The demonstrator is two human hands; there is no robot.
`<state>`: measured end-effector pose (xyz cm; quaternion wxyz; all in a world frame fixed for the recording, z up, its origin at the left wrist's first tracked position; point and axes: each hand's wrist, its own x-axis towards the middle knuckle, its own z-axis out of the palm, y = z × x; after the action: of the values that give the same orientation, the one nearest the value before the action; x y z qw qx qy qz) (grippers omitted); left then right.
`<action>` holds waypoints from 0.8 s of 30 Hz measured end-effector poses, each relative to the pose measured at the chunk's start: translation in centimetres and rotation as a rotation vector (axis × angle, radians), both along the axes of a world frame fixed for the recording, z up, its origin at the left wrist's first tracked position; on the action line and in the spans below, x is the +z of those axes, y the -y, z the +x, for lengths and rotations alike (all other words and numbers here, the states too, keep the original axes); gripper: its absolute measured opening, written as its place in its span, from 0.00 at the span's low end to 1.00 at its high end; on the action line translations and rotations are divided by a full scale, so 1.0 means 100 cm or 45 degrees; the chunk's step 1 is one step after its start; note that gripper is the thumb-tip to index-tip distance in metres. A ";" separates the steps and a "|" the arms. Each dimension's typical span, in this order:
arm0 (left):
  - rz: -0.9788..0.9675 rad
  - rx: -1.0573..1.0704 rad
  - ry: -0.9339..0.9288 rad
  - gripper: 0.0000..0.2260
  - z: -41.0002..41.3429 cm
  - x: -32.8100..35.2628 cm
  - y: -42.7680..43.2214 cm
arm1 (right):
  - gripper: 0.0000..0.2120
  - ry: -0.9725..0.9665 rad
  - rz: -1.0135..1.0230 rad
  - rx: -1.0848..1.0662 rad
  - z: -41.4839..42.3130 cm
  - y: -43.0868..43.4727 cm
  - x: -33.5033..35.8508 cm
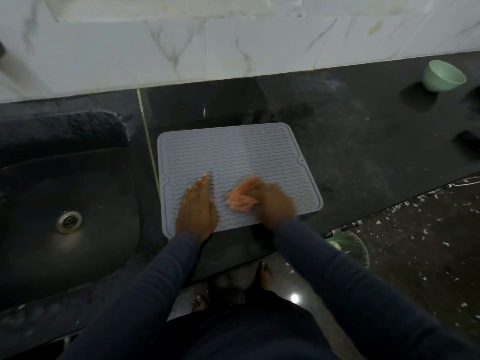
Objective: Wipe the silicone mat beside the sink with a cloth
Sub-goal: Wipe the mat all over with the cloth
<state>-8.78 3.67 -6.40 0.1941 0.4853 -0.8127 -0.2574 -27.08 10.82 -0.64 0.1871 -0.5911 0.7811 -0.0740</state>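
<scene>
Left hand point(196, 205) flat; right hand point(276, 203) (blurred) round cloth point(240, 200); grey ribbed mat point(233, 152)

right hand point(275, 203): smeared, lower centre of the frame; its fingers cannot be told apart where it holds the cloth.
cloth point(242, 197): pinkish, blurred; right part hidden under the right hand.
silicone mat point(233, 157): near edge partly covered by the left hand point(196, 209) and the right hand.
sink point(65, 178): cut off by the left edge of the frame.
dark object point(468, 145): cut off by the right edge; unidentifiable.
green thing point(350, 245): lower right, partly hidden behind the counter point(363, 141) edge; too blurred to name.
</scene>
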 end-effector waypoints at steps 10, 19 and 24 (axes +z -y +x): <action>-0.061 -0.049 0.059 0.26 0.001 -0.004 0.000 | 0.17 -0.200 -0.042 -0.274 -0.025 0.012 0.016; -0.089 -0.106 0.120 0.26 0.003 -0.006 0.002 | 0.19 -0.478 0.026 -0.050 -0.071 -0.029 0.005; -0.085 -0.082 0.133 0.28 0.001 -0.003 0.002 | 0.17 -0.365 0.200 -0.624 -0.119 -0.017 0.027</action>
<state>-8.69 3.52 -6.73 0.1591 0.4647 -0.8452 -0.2105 -38.99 12.54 2.04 0.0965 -0.3732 0.9223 0.0279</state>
